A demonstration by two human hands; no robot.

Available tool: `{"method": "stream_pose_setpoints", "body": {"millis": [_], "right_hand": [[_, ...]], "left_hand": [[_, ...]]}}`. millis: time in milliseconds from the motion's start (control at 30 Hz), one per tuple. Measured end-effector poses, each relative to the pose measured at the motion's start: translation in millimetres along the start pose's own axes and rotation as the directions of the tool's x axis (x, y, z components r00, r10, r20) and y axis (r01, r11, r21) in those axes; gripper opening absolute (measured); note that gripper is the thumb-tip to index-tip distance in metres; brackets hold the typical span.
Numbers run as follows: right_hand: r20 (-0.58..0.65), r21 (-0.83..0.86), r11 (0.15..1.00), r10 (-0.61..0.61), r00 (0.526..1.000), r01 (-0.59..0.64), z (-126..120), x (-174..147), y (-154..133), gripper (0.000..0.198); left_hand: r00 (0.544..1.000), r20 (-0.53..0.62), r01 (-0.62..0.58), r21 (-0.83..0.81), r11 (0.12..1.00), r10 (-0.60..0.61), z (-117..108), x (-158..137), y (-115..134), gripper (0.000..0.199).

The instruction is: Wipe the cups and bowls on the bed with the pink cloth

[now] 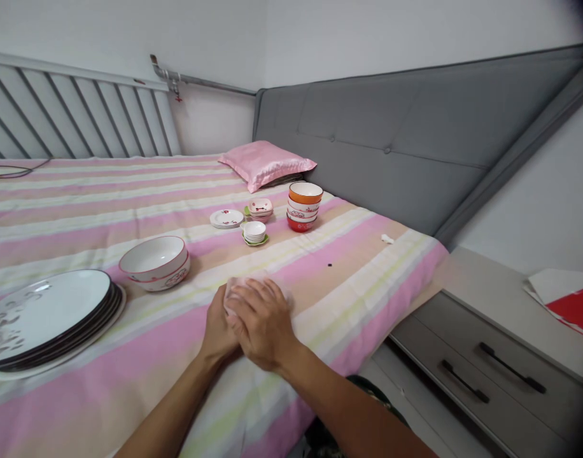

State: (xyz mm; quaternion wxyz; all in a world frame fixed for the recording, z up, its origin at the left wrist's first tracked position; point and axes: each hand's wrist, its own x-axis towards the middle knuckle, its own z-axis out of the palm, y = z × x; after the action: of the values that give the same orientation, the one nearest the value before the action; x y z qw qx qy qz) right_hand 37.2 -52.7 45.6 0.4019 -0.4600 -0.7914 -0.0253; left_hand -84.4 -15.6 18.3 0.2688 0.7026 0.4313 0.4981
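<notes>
A folded pale pinkish-white cloth point(235, 287) lies between my two hands, low over the near edge of the striped bed. My left hand point(219, 327) is closed around its left side, fingers mostly hidden. Across the top comes my right hand point(266, 321), its bent fingers pressed over the cloth. Closest on the left is a white bowl with a red rim point(153, 264), apparently stacked on another. Beyond my hands stand a stack of small white dishes point(254, 231), small pink-white dishes point(260, 208), small plates point(226, 218) and a stack of colourful bowls point(305, 207).
Large dark-rimmed oval plates point(57, 312) are stacked at the left. A pink pillow point(267, 162) rests by the grey headboard point(368, 127). On the sheet lie a white scrap point(387, 239) and a small dark bit point(330, 264). A grey drawer cabinet point(487, 343) stands at right.
</notes>
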Motion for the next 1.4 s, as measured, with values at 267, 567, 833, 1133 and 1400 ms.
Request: {"method": "stream_pose_setpoints", "body": {"millis": [267, 567, 833, 1133, 1400], "right_hand": [[0.012, -0.023, 0.999, -0.022, 1.000, 0.022, 3, 6, 7, 0.027], [-0.107, 0.270, 0.922, 0.314, 0.944, -0.276, -5, 13, 43, 0.034], [-0.118, 0.406, 0.861, 0.381, 0.917, -0.306, -8, 13, 51, 0.036], [-0.132, 0.432, 0.867, 0.335, 0.933, -0.250, -7, 6, 41, 0.036], [-0.026, 0.076, 0.993, 0.095, 0.995, -0.092, -2, 3, 0, 0.027]], "left_hand": [[0.998, -0.017, 0.058, 0.019, 0.998, -0.057, 3, 2, 0, 0.029], [0.970, 0.219, 0.130, -0.120, 0.984, -0.102, 8, 5, -14, 0.077], [0.952, 0.299, 0.096, -0.080, 0.992, -0.068, 10, 14, -24, 0.082], [0.994, 0.093, -0.059, 0.030, 0.998, 0.056, 4, 6, -10, 0.066], [0.999, 0.022, 0.050, -0.013, 0.999, -0.050, 5, 1, -5, 0.040]]}}
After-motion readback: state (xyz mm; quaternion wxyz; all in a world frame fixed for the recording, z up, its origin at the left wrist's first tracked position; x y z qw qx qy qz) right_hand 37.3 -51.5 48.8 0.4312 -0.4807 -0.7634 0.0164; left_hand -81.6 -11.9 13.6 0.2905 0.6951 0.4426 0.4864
